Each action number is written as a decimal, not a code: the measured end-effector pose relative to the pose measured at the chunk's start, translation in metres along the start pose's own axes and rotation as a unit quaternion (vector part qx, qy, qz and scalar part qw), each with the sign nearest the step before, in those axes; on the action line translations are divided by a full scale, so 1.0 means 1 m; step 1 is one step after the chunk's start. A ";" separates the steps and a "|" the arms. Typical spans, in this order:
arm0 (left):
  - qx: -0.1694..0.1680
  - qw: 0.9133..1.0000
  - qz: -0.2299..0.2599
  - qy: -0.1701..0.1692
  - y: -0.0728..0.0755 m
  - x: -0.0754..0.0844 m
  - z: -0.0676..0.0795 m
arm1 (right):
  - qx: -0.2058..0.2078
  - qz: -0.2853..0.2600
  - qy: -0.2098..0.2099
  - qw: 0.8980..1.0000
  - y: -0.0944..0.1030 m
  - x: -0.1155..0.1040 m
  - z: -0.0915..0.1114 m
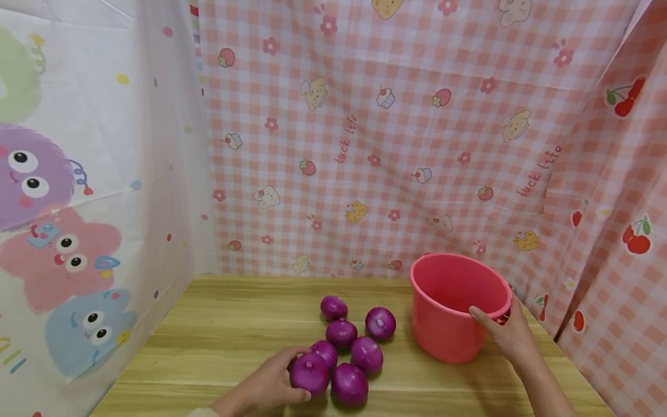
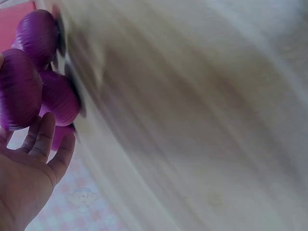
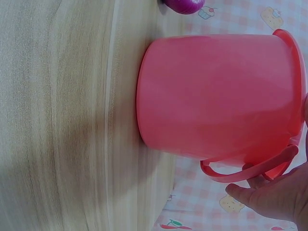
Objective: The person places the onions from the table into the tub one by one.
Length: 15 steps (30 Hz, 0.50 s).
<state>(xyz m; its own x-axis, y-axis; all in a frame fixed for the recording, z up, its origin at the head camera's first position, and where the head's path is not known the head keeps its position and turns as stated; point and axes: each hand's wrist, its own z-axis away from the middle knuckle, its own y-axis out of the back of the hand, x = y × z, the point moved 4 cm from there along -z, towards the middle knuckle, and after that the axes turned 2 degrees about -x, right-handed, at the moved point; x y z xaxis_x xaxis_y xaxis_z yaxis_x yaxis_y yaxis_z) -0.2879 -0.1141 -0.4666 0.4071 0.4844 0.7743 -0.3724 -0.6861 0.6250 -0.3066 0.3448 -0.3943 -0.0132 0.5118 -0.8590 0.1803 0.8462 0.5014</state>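
Note:
At the near left of a group of purple onions, my left hand (image 1: 266, 379) grips one red onion (image 1: 310, 375), thumb on the near side and fingers on the far side. The left wrist view shows that held onion (image 2: 20, 90) in front of others, with some fingers (image 2: 44, 137) spread below it. To the right stands a red plastic bucket (image 1: 448, 330), upright on the table. My right hand (image 1: 508, 333) holds its right rim, thumb over the edge. In the right wrist view the bucket handle (image 3: 257, 168) hangs down beside the fingers.
Several more onions (image 1: 367, 355) lie close together on the wooden table (image 1: 234, 313), left of the bucket. A pink checked cloth (image 1: 365, 185) hangs behind the table and continues down the right side. A white cartoon-printed cloth (image 1: 161, 145) hangs at the left.

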 end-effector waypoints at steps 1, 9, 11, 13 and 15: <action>0.003 1.000 -0.005 0.003 0.001 0.001 -0.002 | 0.000 0.001 -0.001 1.000 0.000 0.000 0.000; 0.028 1.000 -0.010 0.000 0.011 0.017 -0.018 | -0.001 0.000 -0.015 1.000 0.000 0.001 0.000; 0.036 0.999 -0.018 -0.003 0.013 0.021 -0.023 | -0.001 -0.001 -0.016 1.000 0.000 0.001 0.000; 0.039 0.999 -0.017 -0.004 0.015 0.024 -0.028 | -0.001 0.000 -0.016 1.000 0.000 0.001 0.000; 0.041 0.999 -0.015 0.000 0.016 0.027 -0.032 | 0.000 0.001 -0.015 1.000 -0.001 0.001 0.000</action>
<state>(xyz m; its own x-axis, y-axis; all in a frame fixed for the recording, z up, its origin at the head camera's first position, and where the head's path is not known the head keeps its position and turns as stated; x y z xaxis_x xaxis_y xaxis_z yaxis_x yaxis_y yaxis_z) -0.3098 -0.0944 -0.4320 0.4172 0.5049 0.7556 -0.2906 -0.7137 0.6374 -0.3070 0.3448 -0.3956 0.0166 0.5089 -0.8606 0.1796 0.8452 0.5033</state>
